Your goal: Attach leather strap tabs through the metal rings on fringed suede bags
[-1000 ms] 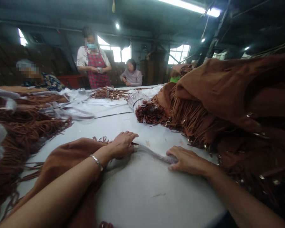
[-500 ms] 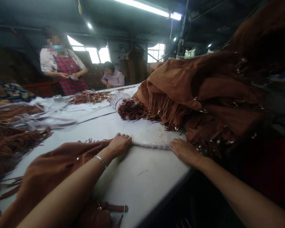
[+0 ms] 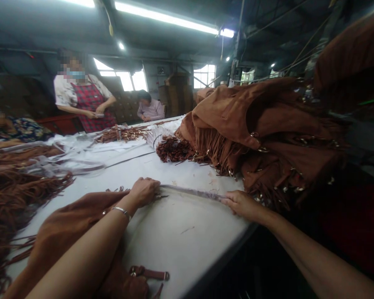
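A long, thin greyish-brown strap [image 3: 193, 191] is stretched across the white table, seemingly wrapped in thin pale film. My left hand [image 3: 145, 190] is closed around its left end, beside a brown suede-like bag [image 3: 77, 216] that lies under my left forearm. The fingers of that hand are partly hidden. At the strap's other end, my right hand [image 3: 241, 203] pinches it between thumb and fingers near the table's right edge. A short brown buckled strap [image 3: 152, 273] lies in front of the bag.
Brown fringed bags with metal fittings [image 3: 230, 112] are heaped at right. Beside them lies a bundle of dark brown strips [image 3: 174, 148]. Fringed pieces [image 3: 25, 187] cover the table's left side. A person in a checked apron [image 3: 87, 97] stands across the table; others sit nearby.
My left hand has moved left along with its end of the strap. My right hand has gone from lying flattish to a pinch, and the strap now slants down to the right.
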Demonstrator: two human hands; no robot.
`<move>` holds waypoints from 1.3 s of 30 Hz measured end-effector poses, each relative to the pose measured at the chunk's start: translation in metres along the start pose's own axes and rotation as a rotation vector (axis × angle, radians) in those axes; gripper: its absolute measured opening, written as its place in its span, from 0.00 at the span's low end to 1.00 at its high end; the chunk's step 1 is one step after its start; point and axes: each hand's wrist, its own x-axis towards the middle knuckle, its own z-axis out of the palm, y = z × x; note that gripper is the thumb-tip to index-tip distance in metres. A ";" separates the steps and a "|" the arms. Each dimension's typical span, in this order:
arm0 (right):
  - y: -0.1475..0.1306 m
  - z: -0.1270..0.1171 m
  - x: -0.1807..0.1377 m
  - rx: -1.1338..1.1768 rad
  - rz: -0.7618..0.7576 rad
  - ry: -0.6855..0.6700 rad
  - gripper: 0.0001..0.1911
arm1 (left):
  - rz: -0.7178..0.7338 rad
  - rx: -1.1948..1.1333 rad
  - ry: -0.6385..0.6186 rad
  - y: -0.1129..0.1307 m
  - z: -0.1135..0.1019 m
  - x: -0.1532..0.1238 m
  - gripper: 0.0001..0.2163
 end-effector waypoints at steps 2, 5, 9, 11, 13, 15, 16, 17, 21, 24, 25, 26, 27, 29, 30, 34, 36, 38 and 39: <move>-0.003 -0.001 -0.001 0.111 0.022 -0.068 0.17 | -0.041 -0.026 0.027 0.005 -0.008 -0.004 0.16; -0.009 -0.007 -0.004 0.365 0.020 -0.196 0.20 | -0.063 -0.062 0.088 0.032 -0.030 -0.011 0.22; -0.025 -0.011 -0.013 0.842 -0.005 -0.412 0.26 | 0.144 -0.118 0.176 0.096 -0.069 -0.028 0.25; -0.038 -0.007 -0.020 0.898 -0.011 -0.475 0.26 | 0.364 -0.155 0.255 0.127 -0.079 -0.037 0.29; -0.052 0.001 -0.028 0.826 -0.024 -0.483 0.22 | 0.488 -0.132 0.263 0.148 -0.079 -0.041 0.24; -0.063 0.009 -0.035 0.713 -0.088 -0.413 0.18 | 0.508 -0.071 0.188 0.155 -0.068 -0.038 0.15; -0.068 0.013 -0.037 0.679 -0.141 -0.360 0.17 | 0.507 -0.050 0.139 0.154 -0.062 -0.034 0.13; -0.071 0.015 -0.039 0.660 -0.190 -0.315 0.16 | 0.498 -0.041 0.102 0.150 -0.055 -0.030 0.12; -0.078 0.020 -0.043 0.636 -0.192 -0.305 0.18 | 0.444 -0.021 0.104 0.126 -0.041 -0.019 0.11; -0.077 0.019 -0.045 0.682 -0.133 -0.292 0.26 | 0.348 -0.024 0.170 0.113 -0.043 -0.022 0.12; -0.077 0.018 -0.046 0.708 -0.112 -0.263 0.30 | 0.296 -0.027 0.204 0.110 -0.046 -0.024 0.14; -0.076 0.017 -0.046 0.730 -0.086 -0.230 0.36 | 0.235 -0.031 0.245 0.108 -0.050 -0.027 0.17; -0.077 0.015 -0.046 0.749 -0.058 -0.199 0.40 | 0.171 -0.038 0.288 0.107 -0.054 -0.031 0.22; -0.081 0.009 -0.046 0.783 -0.038 -0.184 0.44 | 0.059 -0.069 0.367 0.107 -0.067 -0.040 0.28; -0.086 0.006 -0.044 0.808 -0.057 -0.186 0.43 | 0.012 -0.085 0.397 0.109 -0.074 -0.047 0.26; -0.118 -0.003 -0.034 1.061 -0.217 -0.164 0.31 | -0.084 -0.298 0.586 0.127 -0.101 -0.089 0.07; -0.139 -0.002 -0.027 1.212 -0.285 -0.143 0.24 | -0.027 -0.365 0.730 0.138 -0.106 -0.113 0.09; -0.160 0.003 -0.021 1.300 -0.340 -0.171 0.20 | 0.039 -0.312 0.829 0.144 -0.105 -0.133 0.11; -0.170 0.006 -0.020 1.316 -0.367 -0.194 0.20 | 0.042 -0.273 0.860 0.145 -0.103 -0.140 0.13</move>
